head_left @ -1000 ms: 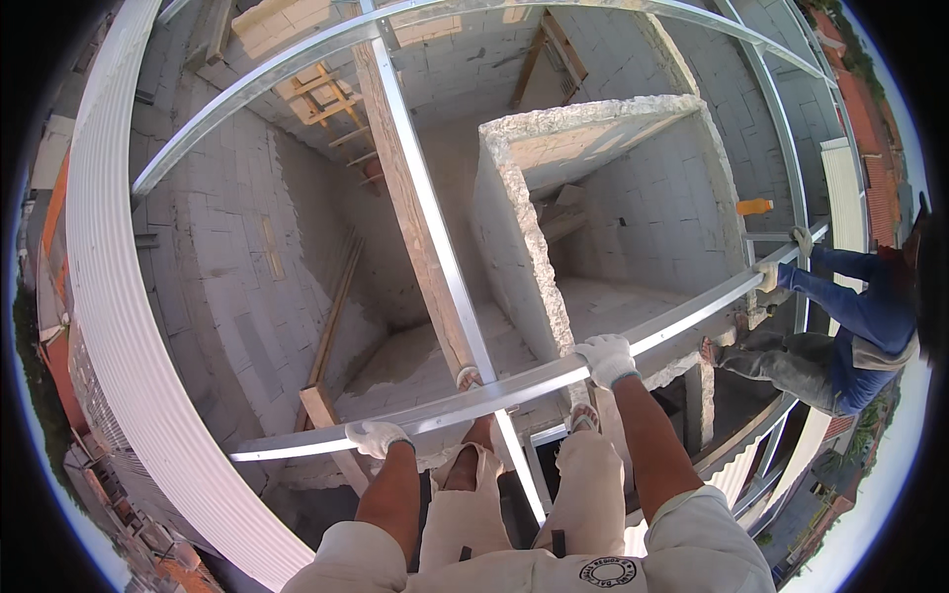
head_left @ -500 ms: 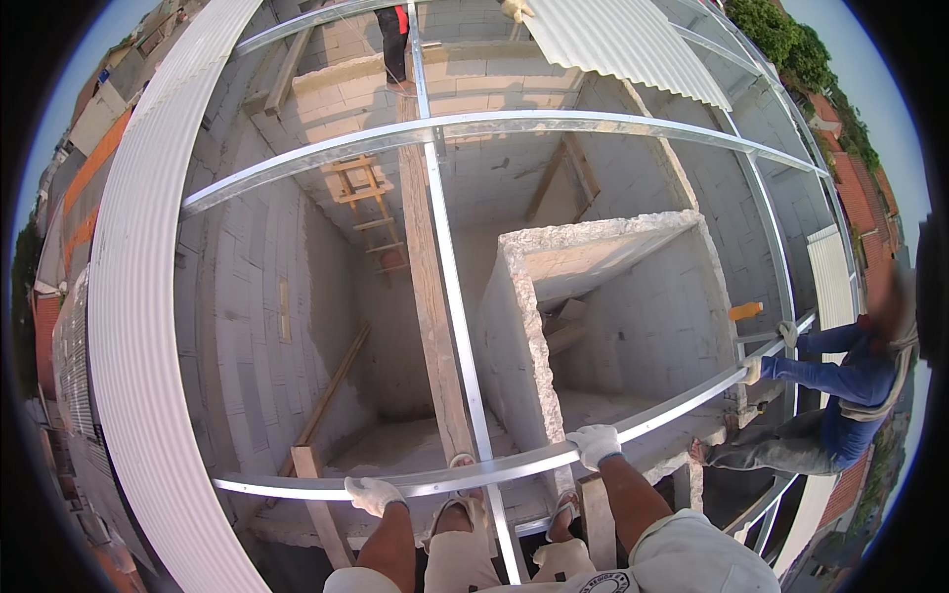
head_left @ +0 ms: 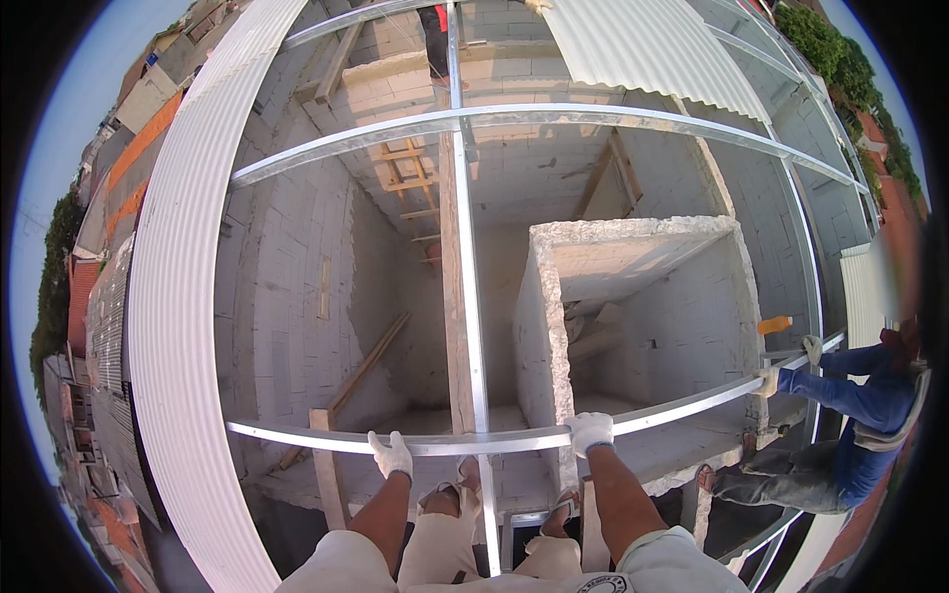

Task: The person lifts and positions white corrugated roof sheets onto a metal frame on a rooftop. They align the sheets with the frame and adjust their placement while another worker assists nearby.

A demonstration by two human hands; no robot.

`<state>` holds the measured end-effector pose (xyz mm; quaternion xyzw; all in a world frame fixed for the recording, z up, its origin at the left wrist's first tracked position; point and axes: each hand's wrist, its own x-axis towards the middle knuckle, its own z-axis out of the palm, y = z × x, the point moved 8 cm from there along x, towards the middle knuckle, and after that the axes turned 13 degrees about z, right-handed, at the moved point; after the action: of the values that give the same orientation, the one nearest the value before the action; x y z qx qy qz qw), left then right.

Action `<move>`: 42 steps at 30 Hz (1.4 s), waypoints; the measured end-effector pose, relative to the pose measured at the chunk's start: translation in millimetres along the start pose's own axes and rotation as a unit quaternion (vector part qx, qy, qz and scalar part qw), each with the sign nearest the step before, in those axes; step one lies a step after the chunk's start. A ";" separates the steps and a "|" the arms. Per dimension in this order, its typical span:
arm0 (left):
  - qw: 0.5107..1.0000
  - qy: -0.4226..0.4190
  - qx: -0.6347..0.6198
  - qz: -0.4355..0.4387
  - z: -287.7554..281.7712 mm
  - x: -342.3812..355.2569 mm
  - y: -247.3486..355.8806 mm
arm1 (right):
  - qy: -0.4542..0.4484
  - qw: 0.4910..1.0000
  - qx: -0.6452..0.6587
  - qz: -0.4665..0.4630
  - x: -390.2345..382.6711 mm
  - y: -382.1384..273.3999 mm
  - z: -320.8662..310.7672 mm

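A long silver metal beam (head_left: 504,443) lies crosswise in front of me, over a lengthwise metal rail (head_left: 473,336). My left hand (head_left: 392,456), in a white glove, is closed on the beam left of that rail, thumb and fingers reaching up over it. Right of the rail, my gloved right hand (head_left: 591,433) grips the same beam from above. Toward the beam's right end, a co-worker (head_left: 860,415) in blue sleeves has gloved hands on it. My feet in sandals (head_left: 559,516) are below the beam, either side of the rail.
Open rooms with pale block walls (head_left: 554,326) drop away below the frame. A wooden plank (head_left: 456,257) runs under the rail. Corrugated sheets (head_left: 188,267) line the left; another sheet (head_left: 657,49) lies at the far right. A second person (head_left: 435,40) stands far off. An orange bottle (head_left: 775,324) is near the co-worker.
The beam has shifted away from me along the rail, with both my hands on it. My left hand has changed its hold on the beam. My view has swung slightly left.
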<state>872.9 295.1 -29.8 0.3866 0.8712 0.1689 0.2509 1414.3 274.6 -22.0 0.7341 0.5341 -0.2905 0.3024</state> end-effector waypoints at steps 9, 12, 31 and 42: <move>0.940 -0.319 -0.006 0.122 89.7 -171.0 122.2 | 0.052 0.997 0.038 -0.049 0.4 19.2 13.2; 0.919 -0.326 0.071 0.210 100.9 -197.5 132.8 | 0.144 0.972 0.144 -0.114 -25.4 25.7 -4.1; 0.654 -0.485 0.267 0.516 150.2 -300.0 264.2 | -0.157 0.586 0.556 0.567 -531.1 240.1 419.7; 0.596 -0.557 0.195 0.545 202.6 -354.9 366.4 | -0.230 0.561 0.660 0.443 -544.5 -80.6 394.0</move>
<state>1407.9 282.2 92.5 0.8479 0.2019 -0.1479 0.4674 1154.2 -334.0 120.0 0.7814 -0.2874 -0.5503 -0.0635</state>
